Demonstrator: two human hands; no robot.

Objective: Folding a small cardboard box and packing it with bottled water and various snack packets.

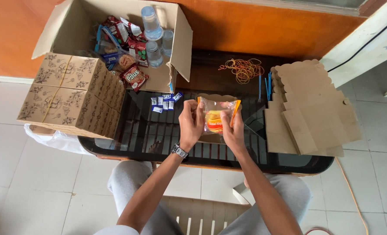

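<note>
Surroundings: open carton (pixel 176 35) of snacks and water cups at the glass tabletop's (pixel 158 135) far-left corner; rubber bands (pixel 243 69) at far edge; flat box blanks (pixel 308 109) right.
Snack bag (pixel 215 118): above tabletop centre, perhaps over an open box.
Left hand (pixel 191 124): fingers pinching bag's left edge.
Right hand (pixel 233 130): raised, pinching right edge.

Clear plastic snack bag with yellow-red contents and orange edge (pixel 215 117) pinched between fingertips of left hand (pixel 190 123) and right hand (pixel 234 130). Small blue-white sachets (pixel 165 103) just beyond left fingers. Red snack packets (pixel 134 77) inside open cardboard carton (pixel 73 26), farther left. Printed brown boxes (pixel 71 93) stacked beside.
</note>
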